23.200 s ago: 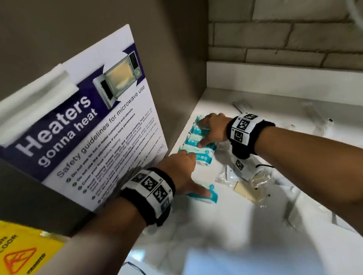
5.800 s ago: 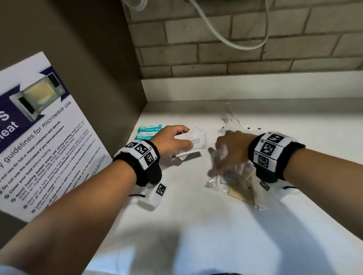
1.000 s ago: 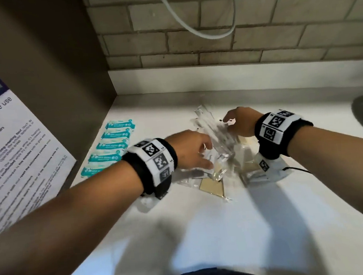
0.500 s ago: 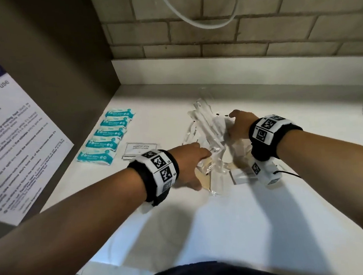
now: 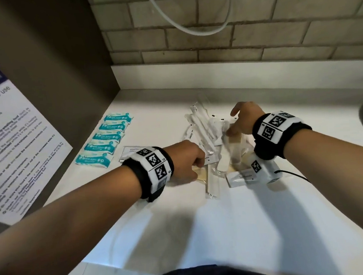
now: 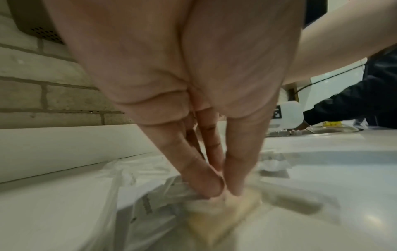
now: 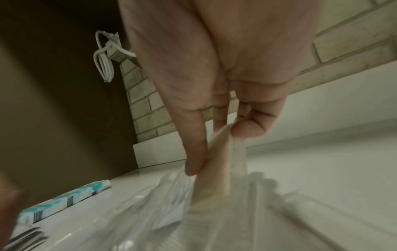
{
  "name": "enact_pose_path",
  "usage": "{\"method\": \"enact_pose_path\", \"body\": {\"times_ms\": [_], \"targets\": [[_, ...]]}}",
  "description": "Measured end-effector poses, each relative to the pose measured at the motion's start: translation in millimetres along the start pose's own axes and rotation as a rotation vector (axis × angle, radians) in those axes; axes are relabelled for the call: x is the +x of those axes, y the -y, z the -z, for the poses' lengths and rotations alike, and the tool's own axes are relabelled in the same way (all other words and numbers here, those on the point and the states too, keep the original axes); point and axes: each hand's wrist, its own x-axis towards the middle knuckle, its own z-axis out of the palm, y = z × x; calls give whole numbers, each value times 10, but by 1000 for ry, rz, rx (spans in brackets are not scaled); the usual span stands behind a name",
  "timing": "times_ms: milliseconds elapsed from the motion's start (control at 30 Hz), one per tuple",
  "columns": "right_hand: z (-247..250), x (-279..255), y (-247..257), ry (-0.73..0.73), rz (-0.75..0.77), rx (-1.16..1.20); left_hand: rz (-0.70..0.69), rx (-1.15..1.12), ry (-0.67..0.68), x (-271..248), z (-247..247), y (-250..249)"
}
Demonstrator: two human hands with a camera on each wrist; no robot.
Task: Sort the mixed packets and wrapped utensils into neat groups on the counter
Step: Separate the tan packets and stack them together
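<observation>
On a white bench, the left hand pinches a clear-wrapped packet in the central pile of wrapped utensils. The right hand pinches another wrapper there. Teal packets sit lined up left.

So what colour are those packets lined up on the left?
Teal and white packets, clearest in the head view.

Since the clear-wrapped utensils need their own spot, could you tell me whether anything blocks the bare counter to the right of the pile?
Nothing visible does: the counter right of the wrapped utensils lies bare, apart from the right hand itself.
</observation>
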Motion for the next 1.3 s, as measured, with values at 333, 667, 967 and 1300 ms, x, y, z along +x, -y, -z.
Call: {"method": "enact_pose_path", "body": {"times_ms": [333,667,967,1300], "targets": [[91,-59,293,-64,187,271,67,-285,-426,-4,407,92],[-89,-312,595,25,377,681,293,-1032,-539,23,425,216],[-241,-411,421,-106,339,598,253,-1394,-529,-26,380,34],[-186,-563,-269,-6,-35,253,243,-1229,-489,-1,162,-147]]}}
